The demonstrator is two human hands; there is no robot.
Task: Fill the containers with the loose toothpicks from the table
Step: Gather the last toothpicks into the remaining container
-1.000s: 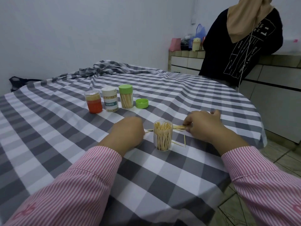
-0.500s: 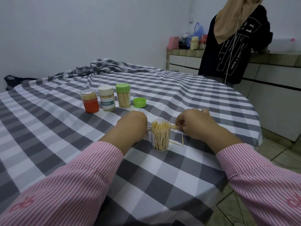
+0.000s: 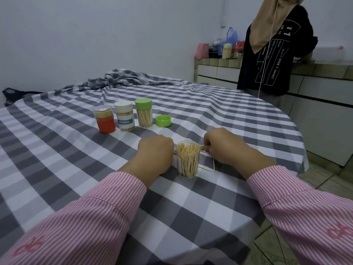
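An open clear container (image 3: 188, 161), packed with toothpicks, stands on the checked tablecloth (image 3: 80, 161) between my hands. My right hand (image 3: 223, 148) is just right of its rim and pinches a small bundle of loose toothpicks (image 3: 203, 147) that lies behind the container. My left hand (image 3: 154, 155) is curled against the container's left side, its fingers hidden; a toothpick tip (image 3: 174, 149) shows at its fingertips. Two more loose toothpicks (image 3: 208, 168) lie on the cloth right of the container's base.
Further back stand three closed toothpick containers: red (image 3: 104, 119), white-lidded and labelled (image 3: 125, 116), green-lidded (image 3: 143, 113). A loose green lid (image 3: 163, 120) lies beside them. A person in black (image 3: 271, 54) stands at a tiled counter (image 3: 321, 87) beyond the table's right edge.
My right hand has slid left with the toothpick bundle, up to the container's rim. My left hand has closed in on the container. The person at the back has turned toward the counter.
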